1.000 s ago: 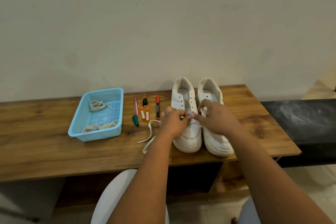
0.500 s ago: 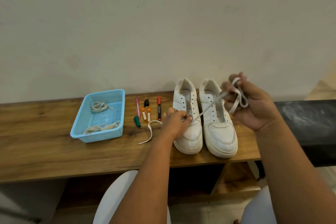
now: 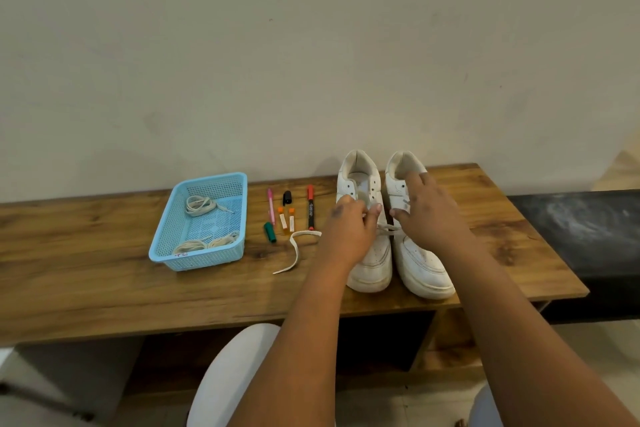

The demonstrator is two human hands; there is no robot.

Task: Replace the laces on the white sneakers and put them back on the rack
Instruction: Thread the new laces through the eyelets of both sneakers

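Your left hand (image 3: pixel 349 230) pinches the lace (image 3: pixel 389 229) over the left sneaker (image 3: pixel 372 253); your right hand (image 3: pixel 427 215) rests spread on the right sneaker (image 3: pixel 420 260).

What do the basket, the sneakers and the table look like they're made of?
Basket: light blue moulded plastic, going by its perforated mesh walls. Sneakers: smooth white leather or a synthetic lookalike, with stitched panels and thick rubbery soles. Table: wood or wood-look laminate, brown grain with knots; which one can't be told.
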